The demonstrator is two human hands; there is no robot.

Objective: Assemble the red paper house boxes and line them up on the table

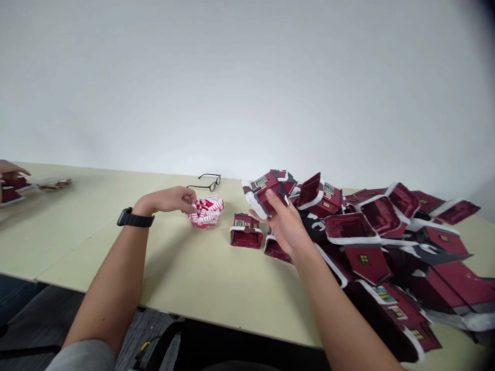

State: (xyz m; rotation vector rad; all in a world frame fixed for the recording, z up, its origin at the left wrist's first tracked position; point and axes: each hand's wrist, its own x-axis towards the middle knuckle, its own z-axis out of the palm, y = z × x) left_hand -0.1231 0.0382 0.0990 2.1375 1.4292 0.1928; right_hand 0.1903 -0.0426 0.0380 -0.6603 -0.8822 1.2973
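Observation:
My right hand (285,224) holds a small dark red model house (274,189) with painted windows and a white snow-like edge, raised above the table. To the left, my left hand (177,200) has its fingertips pinched together at the rim of a small bowl (204,225) heaped with red-and-white striped pieces (211,204). What those fingertips grip, if anything, is too small to make out. Below the held house, another model house (246,234) lies on the table with its hollow underside facing me. A further one (276,250) is partly hidden behind my right wrist.
A large pile of similar model houses (367,265) covers the right of the table (201,288). Black-framed glasses (211,185) lie behind the bowl. At far left, another person's hand (13,167) is over red houses, near a clear bag (56,184). A wall stands behind.

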